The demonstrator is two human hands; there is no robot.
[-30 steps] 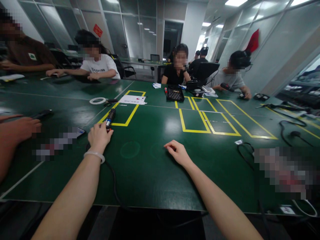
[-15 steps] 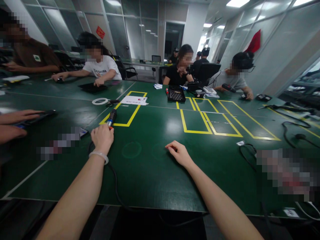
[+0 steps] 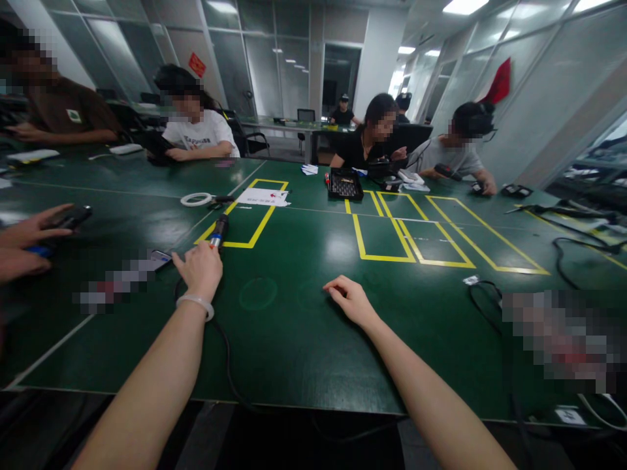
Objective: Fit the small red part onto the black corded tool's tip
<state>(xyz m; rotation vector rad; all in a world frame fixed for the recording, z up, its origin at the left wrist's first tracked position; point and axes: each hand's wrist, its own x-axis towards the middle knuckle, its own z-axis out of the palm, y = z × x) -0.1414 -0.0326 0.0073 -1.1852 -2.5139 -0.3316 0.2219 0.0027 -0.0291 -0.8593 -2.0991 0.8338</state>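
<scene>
My left hand (image 3: 202,266) is palm down on the table, left of centre. Its fingers are around the near end of a black cylindrical tool (image 3: 220,230) with a blue band and a silver section, whose exact kind I cannot tell. One finger sticks out to the left, and the fingertips are partly hidden. A black cable (image 3: 226,349) runs beneath this hand towards the table's front edge. My right hand (image 3: 350,297) rests on the green table (image 3: 294,352) with its fingers curled in, and nothing shows in them.
Yellow tape rectangles (image 3: 386,260) mark the table. A white paper sheet (image 3: 262,196), a tape roll (image 3: 196,198) and a black tray of small parts (image 3: 345,185) lie further back. A phone (image 3: 160,260) is left of my hand. Another person's hands (image 3: 32,238) are at the left edge. Several people sit opposite.
My left hand has loosened slightly, with one finger now out to the left. My right hand is unmoved. The neighbour's hand at left lifts a dark object; a person opposite raises a black tablet-like thing.
</scene>
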